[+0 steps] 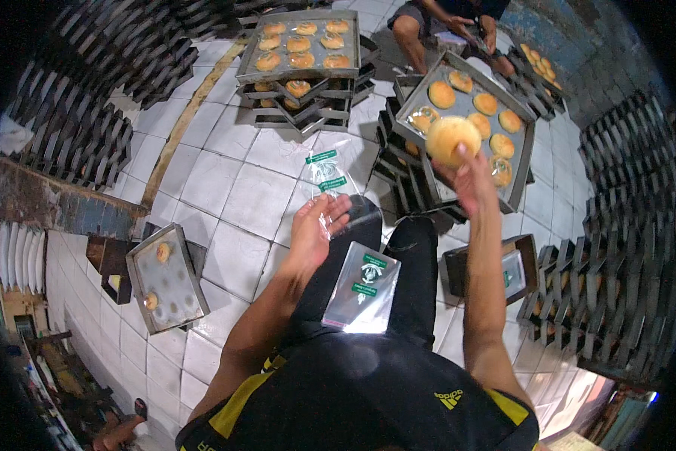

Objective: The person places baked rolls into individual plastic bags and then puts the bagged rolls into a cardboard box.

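Note:
My right hand (469,180) holds a round golden bun (450,141) up over a metal tray (518,169) of buns at the right. My left hand (315,229) grips a clear plastic bag (323,173) with green print, which stands up above its fingers. A stack of similar flat bags (360,293) lies on my lap, between my two arms.
Stacked trays of buns (300,105) stand ahead, and dark tray stacks (616,195) line both sides. A tray with two buns (165,293) sits at lower left, a metal box (526,263) at right. A co-worker's legs (409,34) show at top; another person's leg (120,428) at bottom left.

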